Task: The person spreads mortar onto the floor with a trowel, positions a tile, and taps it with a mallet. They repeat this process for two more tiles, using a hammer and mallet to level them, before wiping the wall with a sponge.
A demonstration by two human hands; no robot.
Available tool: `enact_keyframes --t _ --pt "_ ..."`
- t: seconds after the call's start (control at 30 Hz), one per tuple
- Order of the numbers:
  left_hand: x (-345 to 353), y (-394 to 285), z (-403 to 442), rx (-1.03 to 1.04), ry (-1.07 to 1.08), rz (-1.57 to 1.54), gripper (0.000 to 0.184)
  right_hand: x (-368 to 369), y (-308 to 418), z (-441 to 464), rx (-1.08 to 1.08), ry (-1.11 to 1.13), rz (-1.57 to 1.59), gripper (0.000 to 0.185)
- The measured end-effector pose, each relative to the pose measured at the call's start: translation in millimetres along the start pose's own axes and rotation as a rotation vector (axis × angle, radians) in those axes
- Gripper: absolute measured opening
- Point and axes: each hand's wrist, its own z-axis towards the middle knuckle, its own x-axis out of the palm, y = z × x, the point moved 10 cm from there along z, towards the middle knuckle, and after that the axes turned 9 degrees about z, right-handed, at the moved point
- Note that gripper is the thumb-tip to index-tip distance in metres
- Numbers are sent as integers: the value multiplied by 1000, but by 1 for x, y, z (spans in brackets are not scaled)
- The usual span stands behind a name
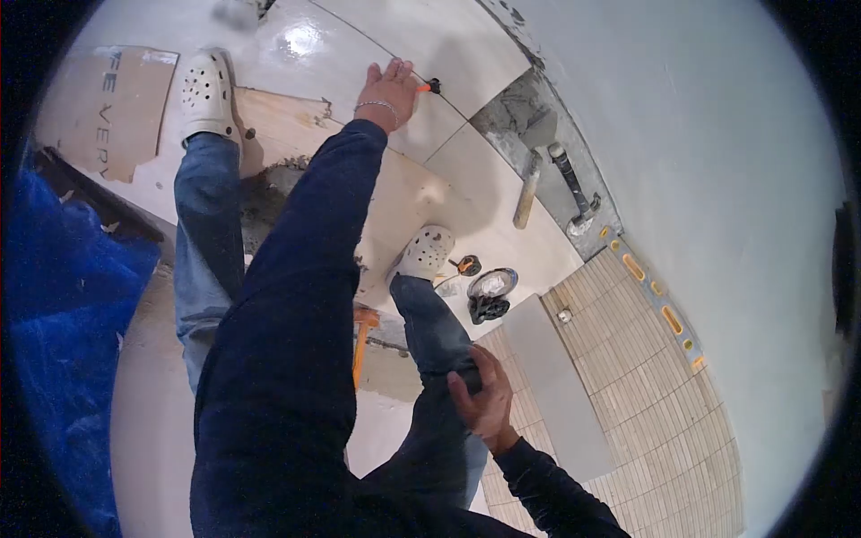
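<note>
- Risk: uneven pressure from the left hand (390,97) could tip the pale floor tile (334,73), leaving a lip at its joint.
- Risk: a shift of weight could make the shoe (425,253) slip.
- Left hand: fingers extended over the tile, beside the joint; whether it grips the adjacent orange-and-black piece (433,86) cannot be told.
- Right hand (487,403): loosely spread on the knee (439,359), apart from the tile.

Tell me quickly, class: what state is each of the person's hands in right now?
Left hand: open, palm down over pale tile, nothing visibly held.
Right hand: open, loosely curved at the right trouser leg, nothing visibly held.
</note>
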Motion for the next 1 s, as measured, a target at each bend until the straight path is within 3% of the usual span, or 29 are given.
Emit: enact_keyframes --t 0.27,0.37,0.43,0.47,0.53,0.6,0.7,0.77,0.83,0.87,0.93,1.0 --pt "6 1 8 26 -69 15 40 -7 -17 -10 -13 -45 53 50" --pt "-12 0 4 5 -240 133 37 -12 -25 -14 -24 -61 61 49" --pt "-26 9 -15 -40 -169 -257 30 -16 -28 -16 -38 -68 82 48" --pt "-29 2 -31 -40 -163 -241 30 -17 -28 -17 -58 -77 96 47" --pt "-3 6 -68 -243 -164 -369 27 -19 -27 -17 -48 -70 87 46" --pt "44 -16 -106 -168 -175 -343 29 -20 -26 -19 -42 -63 76 45" --pt "108 -54 -167 -206 169 -358 31 -22 -22 -16 -70 -60 73 45" --pt "123 -68 -203 -305 144 -390 30 -19 -28 -15 -28 -53 82 47" --pt "149 -85 -213 -254 147 -287 33 -19 -22 -12 -43 -54 61 47" --pt "173 -103 -213 -137 290 -323 29 -19 -19 -12 -34 -59 32 46" --pt "159 -95 -220 -331 243 -414 40 -17 -8 -9 -102 -69 -1 43" --pt "141 -85 -225 -429 192 -489 65 -16 -3 -5 -76 -50 -3 42"
